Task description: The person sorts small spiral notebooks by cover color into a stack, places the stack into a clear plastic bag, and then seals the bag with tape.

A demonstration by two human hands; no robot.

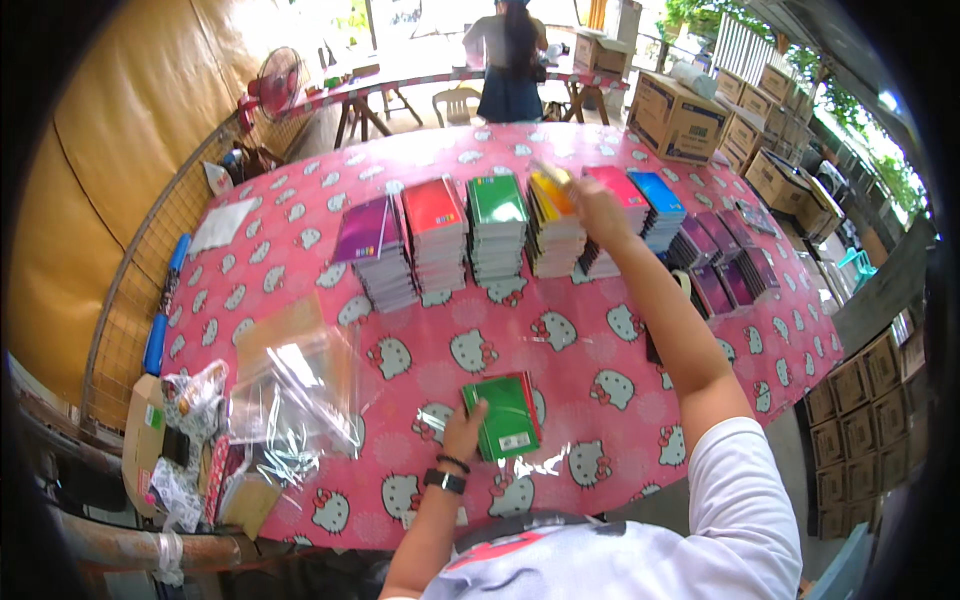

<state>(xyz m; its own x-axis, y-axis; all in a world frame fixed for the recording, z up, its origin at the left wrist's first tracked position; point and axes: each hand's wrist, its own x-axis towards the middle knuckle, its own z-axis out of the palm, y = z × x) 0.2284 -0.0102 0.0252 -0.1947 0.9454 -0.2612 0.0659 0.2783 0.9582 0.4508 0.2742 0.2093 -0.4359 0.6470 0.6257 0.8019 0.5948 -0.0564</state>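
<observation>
My left hand (463, 430) grips a small green notebook (508, 420), thumb on its cover, low over the near middle of the table. A red notebook (533, 402) peeks out from under its right edge. My right arm reaches far forward, and the right hand (602, 212) is closed on a yellow notebook (552, 190), tilted up at the top of the yellow stack (556, 245). Left of that stand purple (364, 230), red (432, 208) and green (497, 202) notebook stacks. To its right are pink (622, 188) and blue (658, 192) ones, the pink partly hidden by my hand.
Dark purple notebook piles (715, 270) sit at the right. Clear plastic sleeves (295, 390) lie at the left, beside an open carton (150, 430) of wrapping scraps. A large cardboard box (675, 115) stands at the far right edge. Another person (508, 60) is at a farther table.
</observation>
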